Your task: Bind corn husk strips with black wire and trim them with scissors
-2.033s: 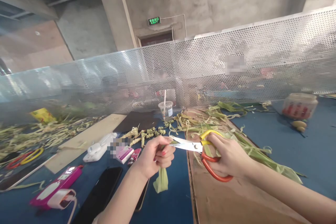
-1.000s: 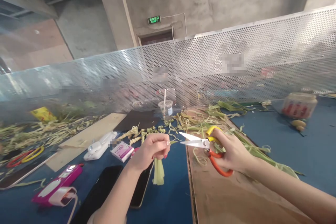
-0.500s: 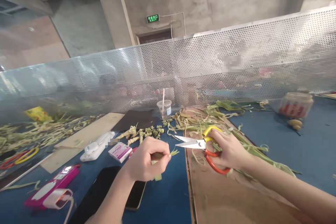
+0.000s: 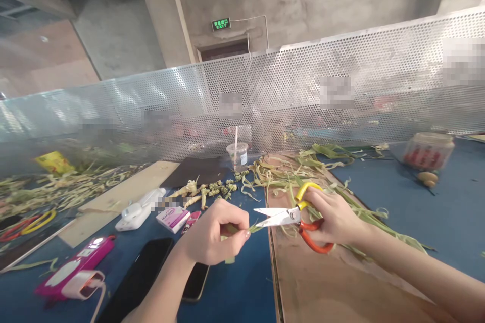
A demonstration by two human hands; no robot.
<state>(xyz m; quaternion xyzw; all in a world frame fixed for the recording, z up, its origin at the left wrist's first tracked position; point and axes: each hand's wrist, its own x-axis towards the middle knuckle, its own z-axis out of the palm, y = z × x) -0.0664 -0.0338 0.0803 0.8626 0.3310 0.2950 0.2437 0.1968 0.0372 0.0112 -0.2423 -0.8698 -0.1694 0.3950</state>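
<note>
In my right hand (image 4: 335,214) is a pair of scissors (image 4: 282,216) with one yellow and one red handle loop. Its blades are parted and point left, toward my other hand. My left hand (image 4: 217,232) is closed in a pinch on a green leaf strip (image 4: 257,229). The strip's frayed tip sticks out on the right, beside the lower blade; whether they touch I cannot tell. A pale end of it shows below the fingers, the rest hidden in the palm. Behind the left hand lie several knotted leaf pieces (image 4: 222,189).
Dried leaf strips (image 4: 280,174) cover the back of the brown board (image 4: 314,282). To the left are a black phone (image 4: 140,272), a purple power strip (image 4: 81,265), a small box (image 4: 173,218) and another pair of scissors (image 4: 40,223). A plastic cup (image 4: 238,156) and a jar (image 4: 428,150) stand farther back.
The scissors have shifted slightly right and down, their blades a little less parted. My left hand has moved slightly right, and the leaf tip now lies closer to the lower blade.
</note>
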